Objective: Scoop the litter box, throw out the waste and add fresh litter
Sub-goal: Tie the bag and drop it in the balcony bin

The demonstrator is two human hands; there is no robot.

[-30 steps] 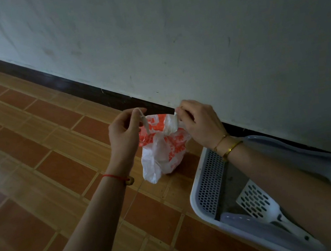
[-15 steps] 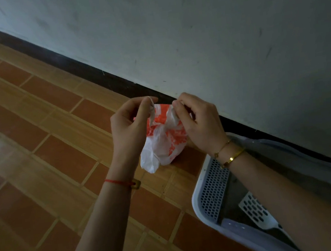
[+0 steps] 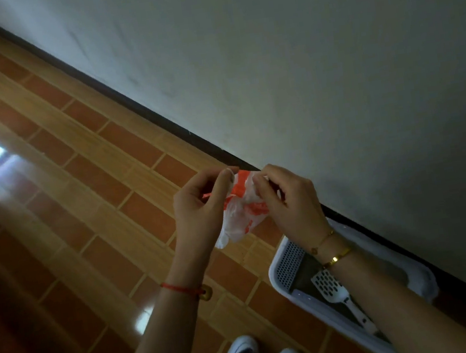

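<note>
While the person stands with white shoes [image 3: 241, 347] on the tiled floor [image 3: 93, 196], the litter box [image 3: 290, 261] sits at the wall's foot with its slotted scoop [image 3: 328, 285] lying inside, likely parked there to free both hands. Above and just left of the box, the left hand [image 3: 200, 208] pinches one upper edge of the orange-and-white plastic bag [image 3: 241, 220] between thumb and forefinger; the right hand [image 3: 292, 201] pinches the opposite edge, its other fingers [image 3: 265, 194] curled. The bag hangs clear of the floor, its mouth probably being tied or opened; which cannot be told. Pale wall [image 3: 331, 72] behind
</note>
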